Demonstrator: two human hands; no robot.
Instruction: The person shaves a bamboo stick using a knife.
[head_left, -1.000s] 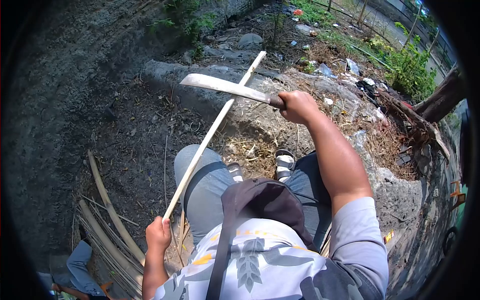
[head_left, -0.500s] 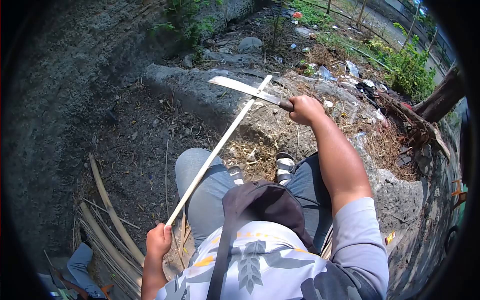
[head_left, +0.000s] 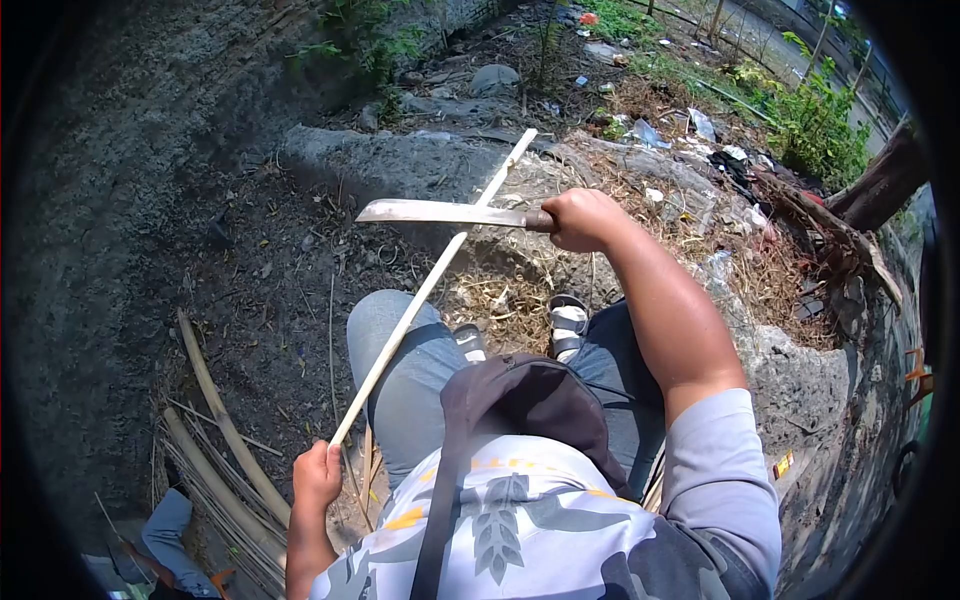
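Basically, left hand (head_left: 316,473) grips the strip (head_left: 400,330) low, likely to steady it. Right hand (head_left: 582,220) clutches the machete (head_left: 430,211) crosswise, maybe touching.

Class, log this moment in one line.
left hand: grips long pale wooden strip; right hand: grips brown-handled curved metal machete; blade: across strip

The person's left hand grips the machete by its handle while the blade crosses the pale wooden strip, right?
Not quite: the head view shows the right hand gripping the machete by its handle; the blade does cross the pale wooden strip.
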